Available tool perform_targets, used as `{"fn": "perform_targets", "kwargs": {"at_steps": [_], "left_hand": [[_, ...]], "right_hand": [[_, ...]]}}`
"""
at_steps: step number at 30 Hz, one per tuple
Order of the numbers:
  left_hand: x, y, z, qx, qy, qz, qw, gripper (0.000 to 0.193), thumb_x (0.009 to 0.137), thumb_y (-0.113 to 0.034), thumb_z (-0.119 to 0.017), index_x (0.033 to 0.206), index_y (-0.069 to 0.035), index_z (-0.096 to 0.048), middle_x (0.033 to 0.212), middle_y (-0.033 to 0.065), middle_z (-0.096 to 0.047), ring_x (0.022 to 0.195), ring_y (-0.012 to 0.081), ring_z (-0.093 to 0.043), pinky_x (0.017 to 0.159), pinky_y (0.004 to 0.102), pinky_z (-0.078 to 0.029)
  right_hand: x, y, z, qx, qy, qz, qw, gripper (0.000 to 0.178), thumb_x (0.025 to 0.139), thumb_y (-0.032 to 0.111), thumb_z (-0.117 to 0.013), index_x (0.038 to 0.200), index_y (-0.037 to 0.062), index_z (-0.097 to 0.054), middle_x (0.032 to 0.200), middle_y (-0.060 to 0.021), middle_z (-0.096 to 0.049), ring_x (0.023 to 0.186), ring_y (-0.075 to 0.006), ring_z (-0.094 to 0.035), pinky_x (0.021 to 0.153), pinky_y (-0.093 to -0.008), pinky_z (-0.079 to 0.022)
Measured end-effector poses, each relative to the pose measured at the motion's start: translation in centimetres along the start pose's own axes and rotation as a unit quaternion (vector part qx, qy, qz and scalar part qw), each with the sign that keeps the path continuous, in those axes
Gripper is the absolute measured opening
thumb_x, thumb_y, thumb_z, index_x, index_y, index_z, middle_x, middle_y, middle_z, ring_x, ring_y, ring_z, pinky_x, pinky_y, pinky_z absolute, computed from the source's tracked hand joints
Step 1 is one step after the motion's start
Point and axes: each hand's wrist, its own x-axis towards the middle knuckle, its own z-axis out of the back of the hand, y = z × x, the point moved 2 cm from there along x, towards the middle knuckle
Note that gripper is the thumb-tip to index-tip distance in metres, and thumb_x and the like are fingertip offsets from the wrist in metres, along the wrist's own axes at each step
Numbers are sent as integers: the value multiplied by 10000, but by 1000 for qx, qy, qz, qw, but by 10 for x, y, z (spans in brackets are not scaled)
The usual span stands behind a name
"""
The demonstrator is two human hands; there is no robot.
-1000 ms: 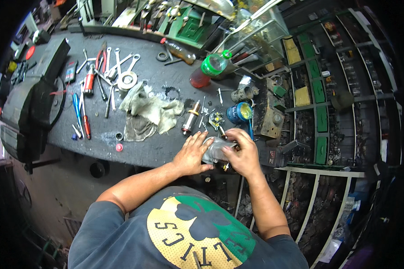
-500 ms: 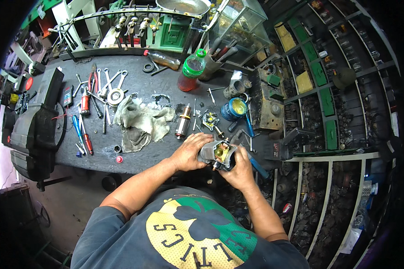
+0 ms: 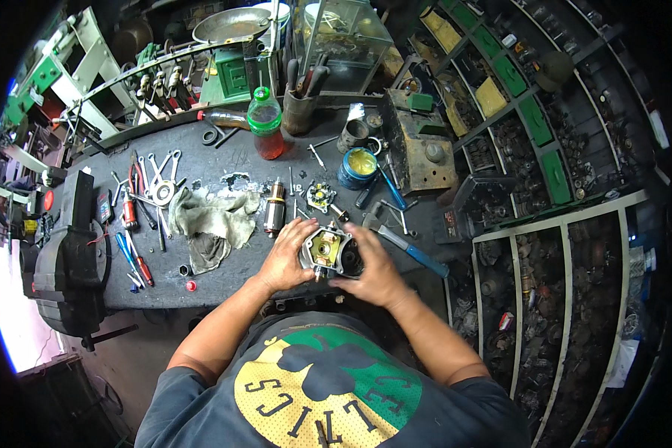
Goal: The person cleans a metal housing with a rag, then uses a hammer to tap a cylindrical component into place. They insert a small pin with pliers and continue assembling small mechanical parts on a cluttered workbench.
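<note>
A grey metal motor housing (image 3: 324, 250), with a yellowish plate and copper-coloured pieces in its open end, is held above the bench's front edge. My left hand (image 3: 284, 257) grips its left side, fingers on the far rim and thumb on the near side. My right hand (image 3: 373, 272) curves around the right side, partly blurred, by a dark round opening. Just beyond the hands lie an armature (image 3: 275, 209) with a copper-coloured band and a small round part (image 3: 321, 196) with yellow pieces. A hammer (image 3: 411, 250) with a blue handle lies right of my right hand.
A grey rag (image 3: 216, 216), wrenches (image 3: 160, 179) and screwdrivers (image 3: 138, 254) lie left, near a black vise (image 3: 67, 254). Farther back stand an open blue tub of yellow grease (image 3: 358, 168) and a bottle of red liquid (image 3: 267, 134). Parts shelves (image 3: 560, 224) rise at right.
My view has shifted rightward. The housing has turned so its open end faces up more fully, and my right hand has shifted its hold to the right side, fingers spread wider.
</note>
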Motion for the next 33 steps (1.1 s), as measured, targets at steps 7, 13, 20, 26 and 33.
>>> {"fn": "perform_targets", "kwargs": {"at_steps": [7,13,20,26,33], "left_hand": [[-16,-39,1,-274,-63,86,956,1428,560,-422,-1105,1703,-28,-345,1684,262,-472,1585,396,-457,1331,476,-351],[-2,-53,9,-70,-50,88,992,1039,658,-223,-1035,1539,-28,-521,1518,174,-629,1411,346,-624,1220,422,-484],[12,-54,32,-20,84,79,993,904,750,-116,-861,1584,-46,-521,1603,176,-578,1420,344,-632,1203,410,-514],[7,-63,35,35,29,29,999,1102,737,-107,-878,1705,-46,-353,1673,237,-509,1546,373,-513,1281,433,-445],[-21,-31,-9,-55,-86,115,988,970,785,-105,-898,1644,-48,-454,1704,204,-485,1565,388,-492,1303,454,-415]], "right_hand": [[-60,-172,27,-215,-51,-214,952,621,964,299,-839,1502,84,-614,1359,-170,-685,1290,-410,-644,1093,-564,-500],[-64,-212,8,-282,44,-169,943,443,962,192,-820,1372,83,-691,1235,-171,-679,1199,-411,-678,1012,-544,-529],[-59,-213,45,-47,43,-99,993,376,1107,246,-667,1395,5,-659,1000,-179,-735,953,-374,-768,877,-485,-596],[-50,-136,88,288,152,-309,893,314,1157,375,-630,1096,69,-656,729,15,-563,591,-70,-536,517,-276,-457],[-59,-105,84,237,145,-352,894,305,1165,347,-617,1116,52,-677,700,8,-553,517,-89,-501,478,-282,-428]]}}
